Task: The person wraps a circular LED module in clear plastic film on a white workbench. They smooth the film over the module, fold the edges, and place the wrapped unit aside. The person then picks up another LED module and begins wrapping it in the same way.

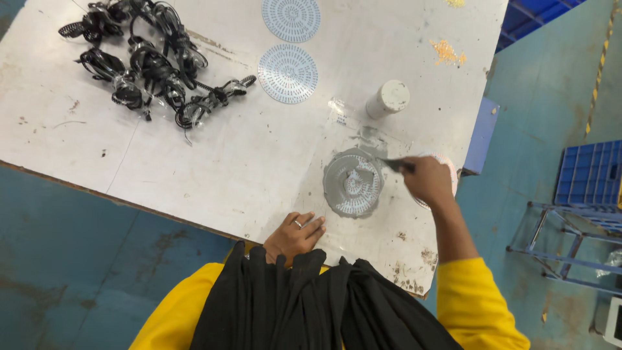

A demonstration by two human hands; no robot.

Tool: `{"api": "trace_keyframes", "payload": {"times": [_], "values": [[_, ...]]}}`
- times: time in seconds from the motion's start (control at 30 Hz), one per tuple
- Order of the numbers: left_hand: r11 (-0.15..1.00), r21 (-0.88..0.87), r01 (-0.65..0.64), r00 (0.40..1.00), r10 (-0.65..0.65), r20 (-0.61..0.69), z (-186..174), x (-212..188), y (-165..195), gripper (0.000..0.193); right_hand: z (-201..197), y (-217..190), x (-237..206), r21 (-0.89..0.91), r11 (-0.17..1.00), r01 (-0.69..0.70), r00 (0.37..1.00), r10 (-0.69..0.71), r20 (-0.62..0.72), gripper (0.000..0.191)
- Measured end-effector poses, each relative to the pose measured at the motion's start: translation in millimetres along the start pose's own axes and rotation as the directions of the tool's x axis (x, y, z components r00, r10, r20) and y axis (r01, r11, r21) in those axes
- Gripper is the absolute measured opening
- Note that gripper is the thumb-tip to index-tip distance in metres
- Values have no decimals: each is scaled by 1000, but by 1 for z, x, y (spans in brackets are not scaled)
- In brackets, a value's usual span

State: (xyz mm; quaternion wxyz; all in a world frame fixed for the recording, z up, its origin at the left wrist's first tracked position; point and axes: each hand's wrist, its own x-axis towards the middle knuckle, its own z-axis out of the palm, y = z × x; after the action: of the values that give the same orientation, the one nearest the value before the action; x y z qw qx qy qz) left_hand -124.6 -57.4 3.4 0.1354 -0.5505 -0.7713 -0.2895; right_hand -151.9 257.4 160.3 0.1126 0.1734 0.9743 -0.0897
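Right hand (427, 180) pinches a dark flat spreading tool (396, 164), its tip at the right edge of the round perforated disc smeared with grey paste (353, 183). Left hand (295, 236) rests flat, fingers spread, on the white worktable (246, 149) just below-left of that disc. A white cylindrical container (387, 98) lies above it.

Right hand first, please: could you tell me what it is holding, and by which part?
The right hand grips a small dark brush-like tool by its rear end; its tip points at the grey-smeared round disc. The left hand holds nothing, resting flat on the table.
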Motion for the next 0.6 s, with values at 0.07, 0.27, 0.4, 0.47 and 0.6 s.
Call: {"api": "trace_keyframes", "payload": {"times": [0.07, 0.27, 0.4, 0.47, 0.6], "values": [[1000, 15, -5, 1000, 5, -5, -3, 3, -1, 33, -15, -8, 19, -74, 994, 75, 997, -78, -26, 29], [999, 16, -32, 999, 32, -1, -7, 9, -3, 36, -28, -52, 53, -163, 907, 389, 917, -398, -30, 35], [998, 48, -49, 995, 53, -79, -4, 11, -4, 31, -34, -62, 61, -279, 871, 405, 914, -383, 132, 41], [999, 45, -31, 997, 34, -70, -1, 9, -2, 30, -37, -57, 64, -330, 856, 398, 915, -340, 219, 43], [999, 51, -5, 999, 8, -53, 3, 7, -1, 29, -40, -37, 58, -371, 847, 381, 910, -271, 315, 38]]}}
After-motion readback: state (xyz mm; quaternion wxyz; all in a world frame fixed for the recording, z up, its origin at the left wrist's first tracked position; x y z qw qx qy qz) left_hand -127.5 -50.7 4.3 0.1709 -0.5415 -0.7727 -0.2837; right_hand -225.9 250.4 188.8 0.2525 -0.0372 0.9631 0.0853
